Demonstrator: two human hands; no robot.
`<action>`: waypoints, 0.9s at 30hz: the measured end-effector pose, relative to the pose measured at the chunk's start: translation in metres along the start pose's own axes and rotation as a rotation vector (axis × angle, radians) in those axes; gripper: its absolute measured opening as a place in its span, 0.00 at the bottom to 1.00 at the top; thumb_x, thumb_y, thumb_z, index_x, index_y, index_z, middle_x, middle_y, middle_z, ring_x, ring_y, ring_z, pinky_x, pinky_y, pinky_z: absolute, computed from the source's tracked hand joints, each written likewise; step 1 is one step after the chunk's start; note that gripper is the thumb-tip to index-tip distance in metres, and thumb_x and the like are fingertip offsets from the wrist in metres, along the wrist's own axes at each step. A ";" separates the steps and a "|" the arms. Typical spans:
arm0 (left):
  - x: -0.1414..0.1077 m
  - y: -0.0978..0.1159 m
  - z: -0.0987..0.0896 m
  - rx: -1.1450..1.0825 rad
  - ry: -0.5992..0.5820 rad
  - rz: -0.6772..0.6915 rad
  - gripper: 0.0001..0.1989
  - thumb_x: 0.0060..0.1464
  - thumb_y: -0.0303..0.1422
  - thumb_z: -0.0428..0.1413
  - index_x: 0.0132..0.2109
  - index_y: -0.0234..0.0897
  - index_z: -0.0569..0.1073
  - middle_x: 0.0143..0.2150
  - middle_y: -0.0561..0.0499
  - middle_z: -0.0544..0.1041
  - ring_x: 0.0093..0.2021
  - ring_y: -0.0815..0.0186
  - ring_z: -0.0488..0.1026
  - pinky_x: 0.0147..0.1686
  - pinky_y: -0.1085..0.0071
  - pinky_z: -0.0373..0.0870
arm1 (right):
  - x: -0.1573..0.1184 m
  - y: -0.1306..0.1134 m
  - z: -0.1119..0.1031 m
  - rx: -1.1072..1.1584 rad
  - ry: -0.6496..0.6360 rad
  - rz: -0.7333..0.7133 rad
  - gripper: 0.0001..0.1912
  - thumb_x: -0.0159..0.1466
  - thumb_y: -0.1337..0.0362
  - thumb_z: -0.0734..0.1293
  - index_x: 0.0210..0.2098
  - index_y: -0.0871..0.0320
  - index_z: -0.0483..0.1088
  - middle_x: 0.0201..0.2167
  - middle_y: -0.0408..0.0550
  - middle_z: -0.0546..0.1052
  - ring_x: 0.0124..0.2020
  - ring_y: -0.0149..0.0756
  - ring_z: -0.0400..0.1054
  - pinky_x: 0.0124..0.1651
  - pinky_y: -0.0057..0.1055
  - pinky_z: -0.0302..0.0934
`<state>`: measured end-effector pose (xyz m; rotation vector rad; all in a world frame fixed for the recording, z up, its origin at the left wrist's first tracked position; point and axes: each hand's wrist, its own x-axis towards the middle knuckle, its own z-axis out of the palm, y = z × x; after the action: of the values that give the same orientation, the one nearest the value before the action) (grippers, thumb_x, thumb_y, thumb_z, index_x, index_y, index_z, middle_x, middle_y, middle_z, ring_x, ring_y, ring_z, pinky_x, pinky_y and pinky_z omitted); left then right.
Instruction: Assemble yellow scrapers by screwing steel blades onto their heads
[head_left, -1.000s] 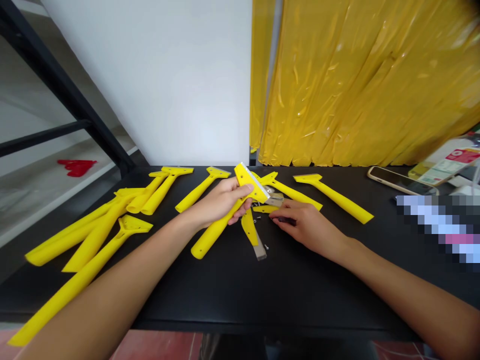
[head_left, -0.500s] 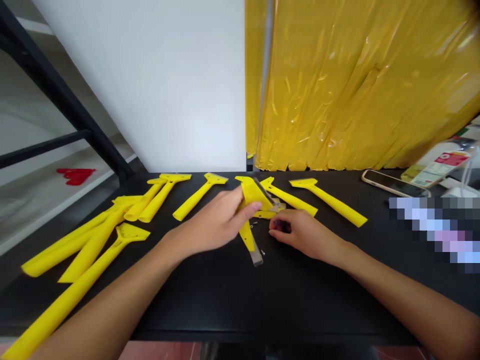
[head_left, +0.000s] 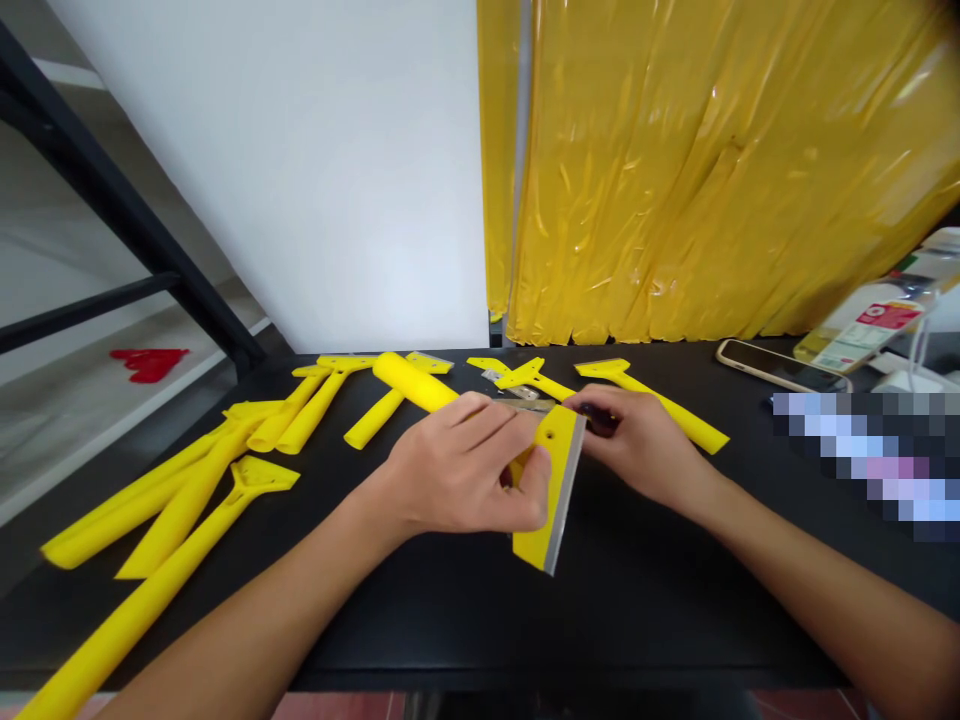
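My left hand is closed round a yellow scraper; its handle sticks out to the upper left and its metal-edged head faces right. Close to the top of that head is my right hand, its fingers curled on a dark tool that is mostly hidden. Behind the hands lie a yellow scraper, a loose yellow plate and small metal pieces. Another yellow scraper rests behind my right hand, and one more behind my left.
Several yellow scrapers lie on the left of the black table. A phone and a bottle are at the right, near a pixelated patch. Red pieces sit on the left shelf. Yellow plastic sheeting hangs behind.
My left hand has turned the scraper so its head points right and its handle up-left. My right hand has risen to the head and now shows a dark tool.
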<state>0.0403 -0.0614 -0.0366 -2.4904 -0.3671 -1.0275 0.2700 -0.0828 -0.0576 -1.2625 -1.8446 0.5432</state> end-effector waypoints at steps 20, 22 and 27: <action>0.013 0.009 -0.017 -1.202 -0.117 -1.014 0.11 0.64 0.39 0.57 0.42 0.35 0.68 0.30 0.52 0.76 0.21 0.72 0.70 0.21 0.74 0.68 | -0.014 -0.031 -0.013 0.338 0.132 0.070 0.05 0.61 0.61 0.74 0.31 0.55 0.78 0.19 0.37 0.60 0.21 0.26 0.52 0.23 0.27 0.49; 0.017 0.008 -0.019 -1.304 -0.169 -1.061 0.11 0.63 0.38 0.59 0.42 0.34 0.68 0.29 0.53 0.76 0.19 0.73 0.69 0.20 0.75 0.68 | -0.014 -0.032 -0.011 0.307 0.117 0.083 0.06 0.60 0.60 0.74 0.31 0.55 0.78 0.18 0.37 0.59 0.20 0.26 0.51 0.22 0.27 0.48; 0.016 0.008 -0.013 -1.338 -0.201 -1.165 0.11 0.62 0.38 0.60 0.40 0.34 0.69 0.26 0.53 0.76 0.17 0.73 0.69 0.16 0.76 0.67 | -0.013 -0.029 -0.005 0.198 0.035 0.115 0.06 0.61 0.59 0.73 0.32 0.55 0.78 0.19 0.39 0.64 0.21 0.26 0.52 0.22 0.26 0.48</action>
<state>0.0463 -0.0731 -0.0188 -3.5442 -1.8590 -1.8392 0.2605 -0.1069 -0.0388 -1.2409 -1.6523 0.7433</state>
